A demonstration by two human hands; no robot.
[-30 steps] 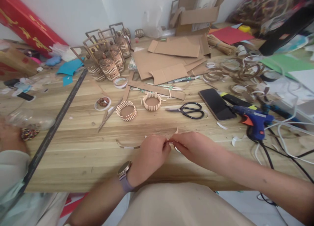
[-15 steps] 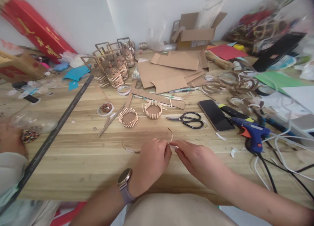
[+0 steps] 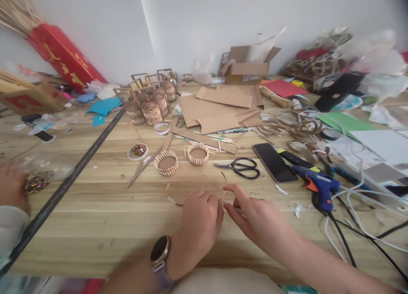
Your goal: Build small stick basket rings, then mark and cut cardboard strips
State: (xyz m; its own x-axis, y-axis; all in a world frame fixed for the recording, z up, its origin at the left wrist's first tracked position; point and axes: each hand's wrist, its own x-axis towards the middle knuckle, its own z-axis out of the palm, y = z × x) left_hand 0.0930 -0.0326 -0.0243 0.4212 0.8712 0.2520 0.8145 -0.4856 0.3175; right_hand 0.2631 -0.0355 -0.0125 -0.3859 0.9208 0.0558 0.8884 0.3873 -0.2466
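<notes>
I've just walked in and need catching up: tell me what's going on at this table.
A person's left hand holds a thin curved strip, which sticks out to the left. The right hand is close beside it; whether it grips the strip too is unclear. Beyond the hands stand two round stick-walled pieces, with black-handled scissors to their right, then a phone and a blue glue gun.

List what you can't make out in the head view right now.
In the head view:
Thin curved strip: middle hidden by the left hand.
Right hand: fingertip contact with the strip too small and blurred to tell.
Co-worker's hand: cut off by the left edge.
Open cardboard box: lower inside hidden by its front wall.
</notes>
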